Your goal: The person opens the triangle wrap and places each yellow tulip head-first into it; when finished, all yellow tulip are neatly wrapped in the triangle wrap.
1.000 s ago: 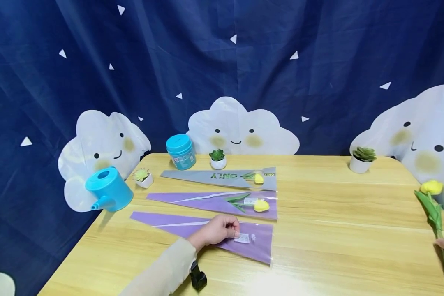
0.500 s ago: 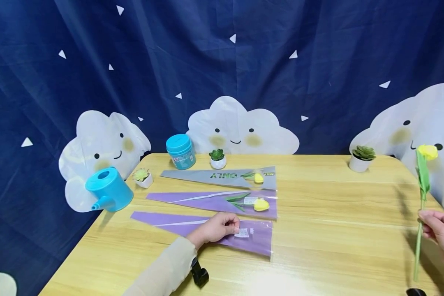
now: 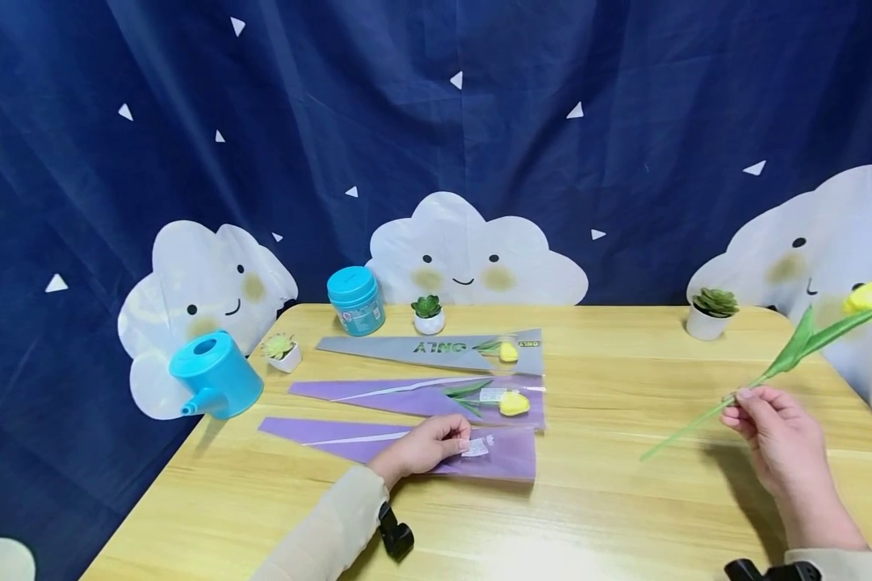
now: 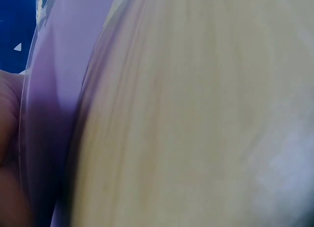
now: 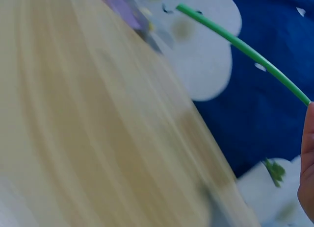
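Observation:
My left hand [image 3: 429,444] pinches the top layer of the nearest purple flower sleeve [image 3: 512,464], beside its white label. That sleeve's open wide end faces right, and in the left wrist view its purple sheet [image 4: 68,50] stands bowed off the tabletop. Between the thumb and fingers of my right hand [image 3: 781,436] is the stem of a yellow artificial tulip [image 3: 790,353]. Its bloom points up and right, while the bare stem end slants down-left above the table. The right wrist view shows the green stem [image 5: 245,48] jutting out from the fingers.
Behind lie a second purple sleeve [image 3: 400,393] and a grey sleeve [image 3: 378,346], each holding a yellow tulip. A blue watering can [image 3: 221,375], a blue tub [image 3: 356,303] and small potted succulents, one at back right [image 3: 708,323], stand around the wooden table [image 3: 625,500].
The right hand has come in from the right edge, lifting the tulip and tilting its stem end leftward. The left hand has raised the near sleeve's front edge slightly.

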A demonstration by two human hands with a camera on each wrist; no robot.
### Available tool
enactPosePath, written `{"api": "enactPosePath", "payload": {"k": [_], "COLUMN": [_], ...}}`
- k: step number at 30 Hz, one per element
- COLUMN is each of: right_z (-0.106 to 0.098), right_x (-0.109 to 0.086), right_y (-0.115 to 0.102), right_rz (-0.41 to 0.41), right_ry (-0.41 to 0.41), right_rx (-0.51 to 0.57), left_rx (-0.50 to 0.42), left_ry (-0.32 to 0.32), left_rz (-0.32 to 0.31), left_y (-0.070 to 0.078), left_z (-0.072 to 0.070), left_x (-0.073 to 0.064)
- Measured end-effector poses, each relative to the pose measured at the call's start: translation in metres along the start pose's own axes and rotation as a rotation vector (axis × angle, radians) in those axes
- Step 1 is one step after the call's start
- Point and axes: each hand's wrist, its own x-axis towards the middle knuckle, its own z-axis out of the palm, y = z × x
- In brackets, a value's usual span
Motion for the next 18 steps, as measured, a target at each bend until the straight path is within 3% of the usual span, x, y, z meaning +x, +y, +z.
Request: {"api": "enactPosePath", "payload": {"k": [9,18], "right_z": [0.026,0.053], "right_x": [-0.011,-0.027], "right_y": [0.036,0.058], "right_rz": [0.087,0.255], "right_ry": [0.021,0.036], "right_rx": [0.009,-0.101], "left_rx": [0.055,0.134], "left_ry": [-0.029,-0.05], "left_rz": [0.008,0.024], "left_y": [0.002,0.006], "left_z": [-0.001,-0.002], "left_x": [-0.002,-0.001]}}
